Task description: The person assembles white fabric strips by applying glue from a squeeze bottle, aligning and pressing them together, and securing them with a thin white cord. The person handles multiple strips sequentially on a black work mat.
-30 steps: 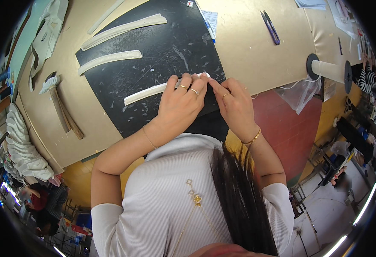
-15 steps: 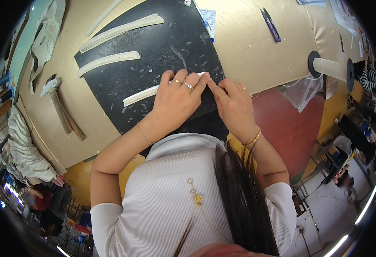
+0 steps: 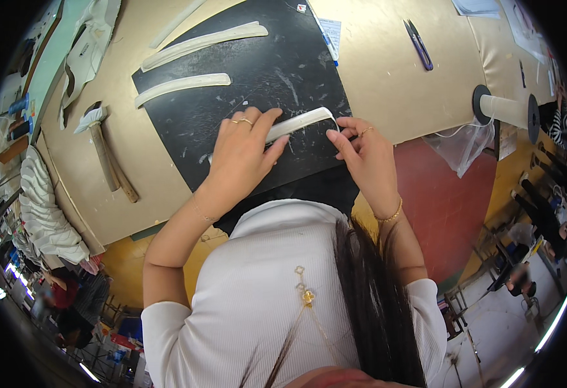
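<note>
A long off-white strip (image 3: 299, 123) lies slantwise on the black board (image 3: 251, 61) in front of me. My left hand (image 3: 245, 152) rests over its left part, thumb on the near edge and fingers along the far edge, gripping it against the board; its left end is mostly hidden. From the strip's right end a thin white tape (image 3: 332, 116) bends down toward me. My right hand (image 3: 367, 154) pinches this tape between thumb and fingers. Farther off on the board lie a short curved off-white strip (image 3: 183, 88) and longer off-white strips (image 3: 206, 45).
Left of the board lie a hammer (image 3: 106, 152) and a stack of white pieces (image 3: 44, 207). Thread snips (image 3: 419, 45) and a pen (image 3: 327, 40) lie beyond my right hand. A spool of white tape (image 3: 503, 108) stands at the right, by a clear plastic bag (image 3: 461, 145).
My left hand has slid left along the strip, uncovering its right part. My right hand has come away from the left one, and the tape bending off the strip's end now shows.
</note>
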A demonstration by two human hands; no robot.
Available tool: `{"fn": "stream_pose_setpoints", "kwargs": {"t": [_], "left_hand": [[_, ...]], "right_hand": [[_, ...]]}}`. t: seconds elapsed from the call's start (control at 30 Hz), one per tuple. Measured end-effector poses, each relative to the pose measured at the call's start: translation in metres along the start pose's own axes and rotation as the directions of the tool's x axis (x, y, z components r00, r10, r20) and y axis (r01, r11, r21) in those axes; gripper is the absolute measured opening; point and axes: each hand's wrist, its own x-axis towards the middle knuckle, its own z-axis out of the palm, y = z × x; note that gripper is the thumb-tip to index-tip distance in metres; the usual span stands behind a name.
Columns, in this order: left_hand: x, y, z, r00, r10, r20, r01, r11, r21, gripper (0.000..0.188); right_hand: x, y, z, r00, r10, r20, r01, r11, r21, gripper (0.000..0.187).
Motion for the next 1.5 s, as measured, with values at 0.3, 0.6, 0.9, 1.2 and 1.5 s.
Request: {"fn": "stream_pose_setpoints", "kwargs": {"t": [0.3, 0.6, 0.9, 1.2, 1.5], "left_hand": [[0.054, -0.003, 0.01, 0.994, 0.11, -0.014, -0.106, 0.899, -0.425, 0.027], [0.079, -0.029, -0.019, 0.951, -0.137, 0.278, 0.309, 0.479, -0.822, 0.016], [0.027, -0.054, -0.043, 0.875, -0.443, 0.194, 0.211, -0.011, -0.977, 0.007], [-0.06, -0.057, -0.007, 0.748, -0.648, 0.146, 0.31, 0.146, -0.94, 0.015], [-0.095, -0.062, 0.005, 0.851, 0.043, -0.523, -0.004, 0.997, 0.076, 0.034]], "right_hand": [[0.025, -0.005, 0.007, 0.97, -0.241, -0.015, 0.24, 0.969, -0.058, 0.018], [0.053, -0.017, 0.003, 0.982, -0.174, 0.074, 0.147, 0.949, 0.279, 0.028], [0.109, -0.085, 0.042, 0.882, -0.419, 0.215, 0.385, 0.905, 0.184, 0.036], [0.086, -0.098, 0.082, 0.74, -0.436, 0.511, 0.507, 0.862, 0.002, 0.023], [0.066, -0.089, 0.101, 0.686, -0.541, 0.487, 0.673, 0.726, -0.141, 0.018]]}}
